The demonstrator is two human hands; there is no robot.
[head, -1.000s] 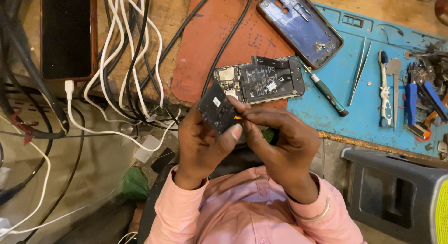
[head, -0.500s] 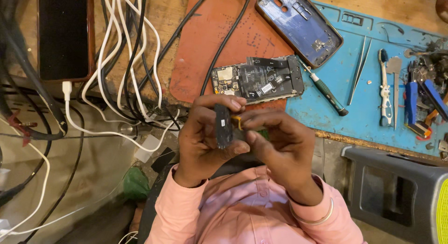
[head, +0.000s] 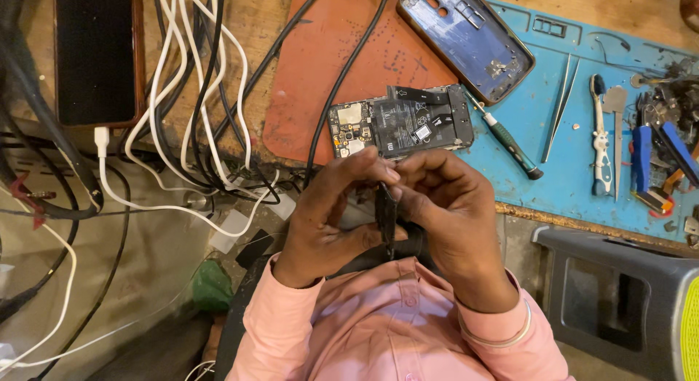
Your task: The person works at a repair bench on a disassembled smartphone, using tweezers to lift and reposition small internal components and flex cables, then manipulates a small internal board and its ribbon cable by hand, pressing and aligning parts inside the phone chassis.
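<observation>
Black and thin, a small part [head: 385,217] stands edge-on between both hands, close to the chest and just below the surface edge. The left hand [head: 329,213] pinches it from one side, thumb and fingers closed on it; the right hand [head: 448,206] clamps the other side, its grip tight on the same piece. What kind of part it is cannot be told from this angle.

Just beyond the fingertips lies an opened phone [head: 400,122], its board and battery bare, resting across the edge of an orange mat [head: 320,68] and a blue mat [head: 553,155]. A screwdriver [head: 506,144] lies just beside it on the blue mat. Farther off sit the back cover [head: 466,38], inner face up, then tweezers [head: 559,108] and more tools [head: 655,148] at the right edge. Cables [head: 182,104] tangle over the wooden surface [head: 255,17] to the left, near a dark phone [head: 98,53] on charge.

By the look of it, the phone is already stripped open and a piece is off; the bare phone and loose cover suggest work remains.
</observation>
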